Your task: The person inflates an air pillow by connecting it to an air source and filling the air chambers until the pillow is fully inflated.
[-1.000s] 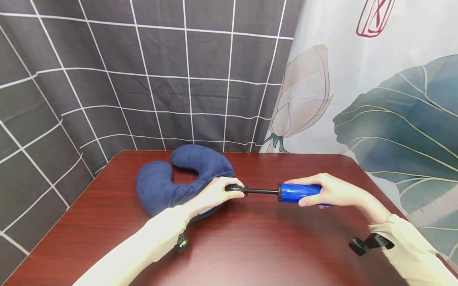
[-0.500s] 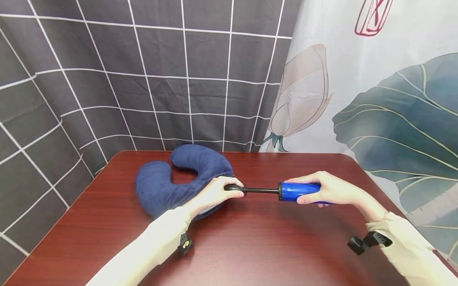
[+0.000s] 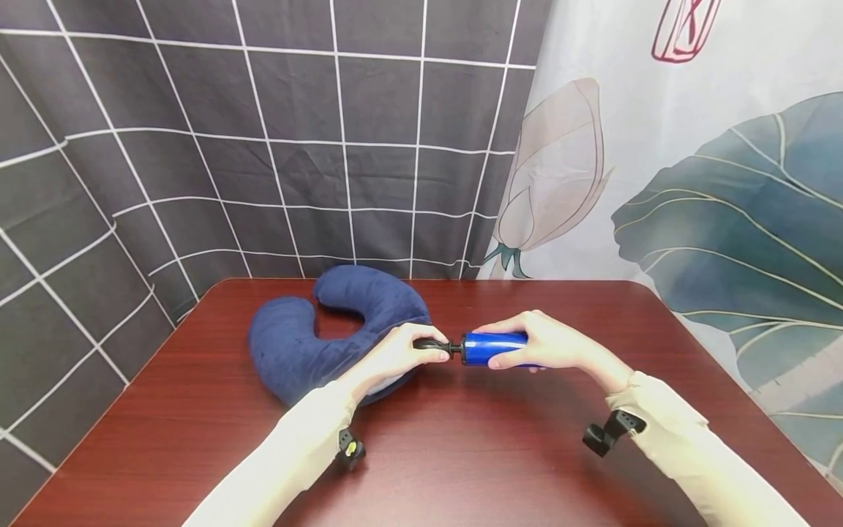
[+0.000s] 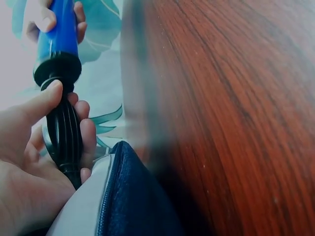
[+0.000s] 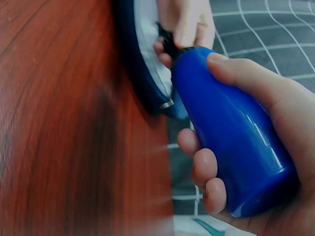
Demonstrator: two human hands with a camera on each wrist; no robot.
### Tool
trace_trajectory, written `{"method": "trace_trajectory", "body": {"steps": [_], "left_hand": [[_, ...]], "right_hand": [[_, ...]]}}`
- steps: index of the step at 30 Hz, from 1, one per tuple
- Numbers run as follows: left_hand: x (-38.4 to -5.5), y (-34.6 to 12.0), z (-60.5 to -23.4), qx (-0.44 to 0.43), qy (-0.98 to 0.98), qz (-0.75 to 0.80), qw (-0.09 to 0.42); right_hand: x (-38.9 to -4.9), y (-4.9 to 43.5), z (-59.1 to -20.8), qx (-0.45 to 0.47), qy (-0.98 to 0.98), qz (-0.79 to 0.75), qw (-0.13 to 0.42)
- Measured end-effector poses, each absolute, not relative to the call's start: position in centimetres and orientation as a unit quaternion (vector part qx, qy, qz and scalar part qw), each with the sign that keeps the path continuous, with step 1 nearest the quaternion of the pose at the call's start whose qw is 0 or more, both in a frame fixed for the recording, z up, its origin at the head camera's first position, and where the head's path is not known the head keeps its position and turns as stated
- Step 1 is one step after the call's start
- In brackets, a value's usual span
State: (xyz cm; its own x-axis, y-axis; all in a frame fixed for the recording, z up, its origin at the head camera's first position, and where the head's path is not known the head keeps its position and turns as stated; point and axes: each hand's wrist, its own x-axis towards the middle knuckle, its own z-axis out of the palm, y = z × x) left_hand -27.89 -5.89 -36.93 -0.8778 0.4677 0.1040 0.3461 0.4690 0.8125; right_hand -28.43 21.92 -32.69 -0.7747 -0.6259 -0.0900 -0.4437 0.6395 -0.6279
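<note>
Two hands share one blue hand pump [image 3: 483, 348], long axis running left to right above the wood-grain table [image 3: 461, 461]. Left hand [image 3: 397, 353] curls round the black ribbed handle [image 4: 65, 129]; right hand [image 3: 541, 341] wraps the glossy barrel [image 5: 231, 132], thumb along its side. Handle and barrel nearly meet, only a short bit of rod [image 3: 456, 349] showing between. Navy U-shaped neck pillow [image 3: 290, 348] lies on the table at the pump's left end. Left hand nearer, over its edge; right hand well apart from it. Handle's narrow end points toward white lining [image 4: 84, 207] beside a zipper [image 4: 103, 206]. Whether it seats in anything: hidden, cannot tell.
</note>
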Motion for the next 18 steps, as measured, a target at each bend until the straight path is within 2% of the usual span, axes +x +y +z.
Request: {"method": "trace_trajectory", "body": {"steps": [7, 18], "left_hand": [[-28.0, -6.0, -36.9, 0.243, 0.857, 0.45, 0.066], [-27.8, -6.0, -36.9, 0.25, 0.864, 0.433, 0.052]], "right_hand": [[-28.2, 21.1, -32.8, -0.298, 0.901, -0.283, 0.14], [-26.7, 25.8, -31.7, -0.295, 0.895, -0.291, 0.165]]}}
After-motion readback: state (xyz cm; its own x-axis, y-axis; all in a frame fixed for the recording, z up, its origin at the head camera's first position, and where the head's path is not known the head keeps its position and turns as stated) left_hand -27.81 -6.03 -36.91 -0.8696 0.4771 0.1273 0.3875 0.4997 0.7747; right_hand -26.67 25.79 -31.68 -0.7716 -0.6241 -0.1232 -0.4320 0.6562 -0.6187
